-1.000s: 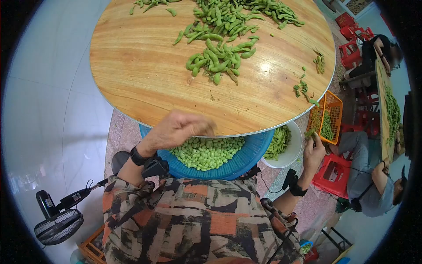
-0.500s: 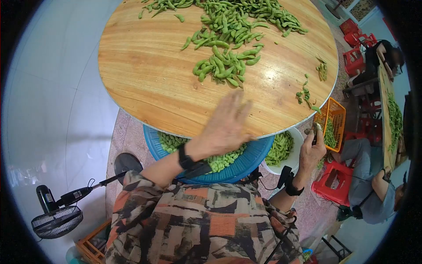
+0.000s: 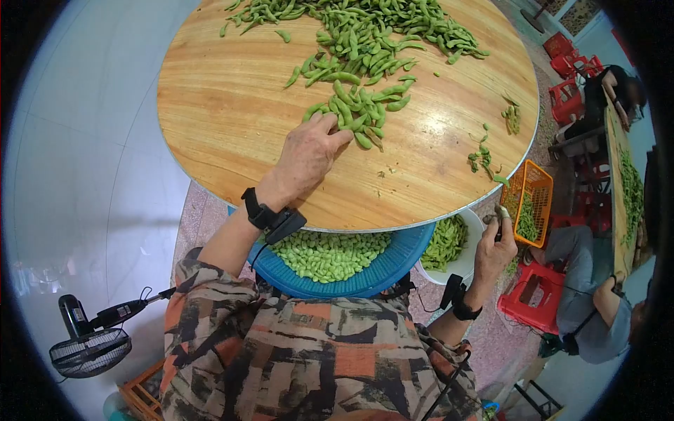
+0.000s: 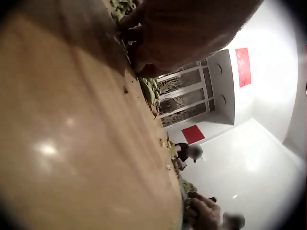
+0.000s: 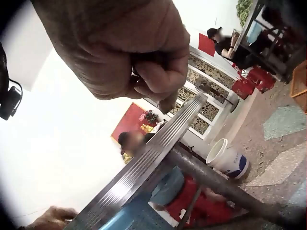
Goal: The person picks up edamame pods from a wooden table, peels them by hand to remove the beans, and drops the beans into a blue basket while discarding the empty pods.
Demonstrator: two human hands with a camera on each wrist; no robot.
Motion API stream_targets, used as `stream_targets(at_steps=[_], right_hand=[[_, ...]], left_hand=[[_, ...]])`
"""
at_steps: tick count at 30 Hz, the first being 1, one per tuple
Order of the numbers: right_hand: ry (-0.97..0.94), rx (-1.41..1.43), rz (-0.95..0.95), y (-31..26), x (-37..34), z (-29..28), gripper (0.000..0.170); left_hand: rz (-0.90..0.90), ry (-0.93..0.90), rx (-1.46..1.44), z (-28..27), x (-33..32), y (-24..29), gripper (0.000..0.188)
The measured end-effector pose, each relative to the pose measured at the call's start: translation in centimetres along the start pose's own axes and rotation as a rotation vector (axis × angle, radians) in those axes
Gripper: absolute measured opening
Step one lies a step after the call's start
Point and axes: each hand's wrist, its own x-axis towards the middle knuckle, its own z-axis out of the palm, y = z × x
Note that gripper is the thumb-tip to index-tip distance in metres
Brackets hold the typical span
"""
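Note:
On the round wooden table (image 3: 232,140), the left hand (image 3: 309,154) reaches to the near small pile of green soybean pods (image 3: 358,112). Its bent fingers and thumb grip pods at the pile's left edge; the fingertips are partly hidden. In the left wrist view this hand (image 4: 187,33) is low over the tabletop. Just off the table's right edge, the right hand (image 3: 493,252) holds a small dark thing (image 3: 500,226) in curled fingers; I cannot tell its kind. Below the table edge, a blue basket (image 3: 414,245) holds shelled green beans (image 3: 326,256).
A larger heap of pods (image 3: 379,35) covers the table's far side. Stray scraps (image 3: 483,158) lie at its right. A white bucket (image 3: 476,245) of green pods and an orange crate (image 3: 540,189) stand to the right, by a red stool (image 3: 533,295). A fan (image 3: 91,351) stands left.
The left hand has moved from the near table edge, over the tabletop, forward to the small pod pile. The right hand has stayed beside the table's right edge, above the bucket.

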Motion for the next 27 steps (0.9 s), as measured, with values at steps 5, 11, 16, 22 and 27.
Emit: stream_targets(at_steps=[5, 11, 16, 22, 27], right_hand=[[0.008, 0.031, 0.011, -1.0, 0.6, 0.0, 0.028], [0.012, 0.059, -0.017, -0.6, 0.1, -0.1, 0.028], [0.004, 0.052, 0.009, -0.4, 0.0, -0.3, 0.028], [0.017, 0.027, 0.000, -0.3, -0.3, -0.9, 0.027], [0.001, 0.010, -0.016, -0.5, -0.5, -0.5, 0.026]], left_hand=[[-0.064, 0.098, -0.150, 0.5, 1.1, -1.4, 0.012], [-0.366, 0.102, -1.224, -6.4, 3.3, 0.6, 0.008], [-0.110, -0.260, -0.856, -3.7, 3.1, 4.2, 0.032], [0.164, 0.003, -0.050, 1.3, 3.6, 1.9, 0.032], [0.289, -0.047, 0.114, 3.1, 4.5, 1.6, 0.009]])
